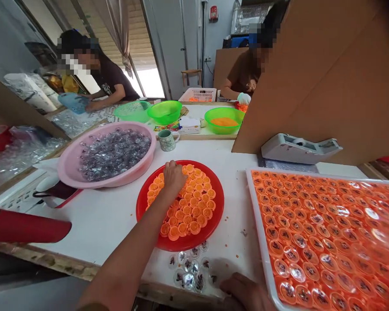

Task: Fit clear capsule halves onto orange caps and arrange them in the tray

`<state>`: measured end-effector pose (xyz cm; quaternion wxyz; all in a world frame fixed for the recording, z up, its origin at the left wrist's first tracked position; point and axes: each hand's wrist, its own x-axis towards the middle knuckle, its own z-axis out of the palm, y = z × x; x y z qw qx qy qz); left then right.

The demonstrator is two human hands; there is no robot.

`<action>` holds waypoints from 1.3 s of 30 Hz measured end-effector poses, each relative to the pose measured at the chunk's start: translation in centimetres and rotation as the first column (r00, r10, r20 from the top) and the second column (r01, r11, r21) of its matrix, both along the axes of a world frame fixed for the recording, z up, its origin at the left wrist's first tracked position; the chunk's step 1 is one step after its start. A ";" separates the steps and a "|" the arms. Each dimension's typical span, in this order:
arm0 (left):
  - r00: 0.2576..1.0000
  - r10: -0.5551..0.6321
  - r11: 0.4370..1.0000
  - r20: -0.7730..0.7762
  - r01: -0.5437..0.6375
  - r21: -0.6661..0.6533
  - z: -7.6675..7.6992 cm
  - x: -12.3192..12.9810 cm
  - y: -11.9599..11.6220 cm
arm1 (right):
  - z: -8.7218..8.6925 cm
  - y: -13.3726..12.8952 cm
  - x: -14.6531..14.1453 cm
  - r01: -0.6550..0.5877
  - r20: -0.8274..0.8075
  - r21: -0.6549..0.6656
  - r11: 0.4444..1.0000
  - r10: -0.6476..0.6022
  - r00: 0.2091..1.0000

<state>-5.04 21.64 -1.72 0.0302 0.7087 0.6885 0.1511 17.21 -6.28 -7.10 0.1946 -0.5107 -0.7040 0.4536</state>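
My left hand (174, 176) reaches over a round red tray (218, 203), its fingers curled down among small orange round cups (196, 211). Its fingertips are hidden, so I cannot see what they hold. At the bottom edge of the view, my right hand (246, 293) lies low by the table's front edge, partly cut off and in shadow. Its fingers are bent together, and whatever they hold is hidden. Just left of it lie several clear round domes (188, 280) with dark print, in front of the red tray.
A white-rimmed tray (257, 233) of orange pieces with clear printed tops fills the right. A pink basin (136, 172) of clear pieces, a mug (167, 141) and a red cylinder (29, 225) stand left. A cardboard panel (311, 86) rises behind. Two people work across the table.
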 end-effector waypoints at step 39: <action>0.500 0.444 0.701 0.743 0.323 -0.636 1.0 2.4 -19.7 | 0.0 2.1 -1.6 0.360 0.073 0.167 0.918 -0.375 0.924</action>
